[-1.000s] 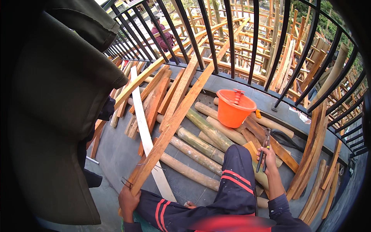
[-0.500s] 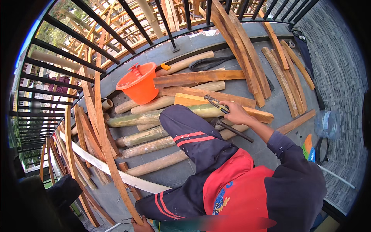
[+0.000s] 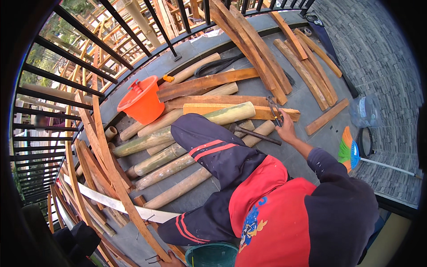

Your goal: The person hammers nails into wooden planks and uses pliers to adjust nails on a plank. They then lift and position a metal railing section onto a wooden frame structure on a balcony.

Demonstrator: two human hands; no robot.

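Observation:
My right hand [image 3: 286, 128] is closed around the handles of a pair of pincers [image 3: 275, 112], whose jaws point away from me over the end of a wooden plank [image 3: 231, 110]. At the bottom edge, my left hand [image 3: 172, 261] grips the near end of a long wooden batten [image 3: 119, 175]. Bent nails [image 3: 152, 259] stick out of that batten near the hand. Between my knee and right hand, a hammer [image 3: 262, 136] with a dark handle rests across bamboo poles [image 3: 184, 181]. Next to my left hand, a green basin [image 3: 209, 254] is partly hidden by my clothing.
An orange bucket [image 3: 141, 104] stands by the black railing [image 3: 118, 33]. Long planks [image 3: 255, 46] lean across it, and more wood pieces [image 3: 307, 73] lie at the far right. A large clear bottle [image 3: 365, 111] and a broom [image 3: 349, 151] are along the grey wall [image 3: 369, 62].
The view has shifted, showing more of the basin and broom. The pincers have turned from pointing left to pointing more away from me. Both hands keep their hold.

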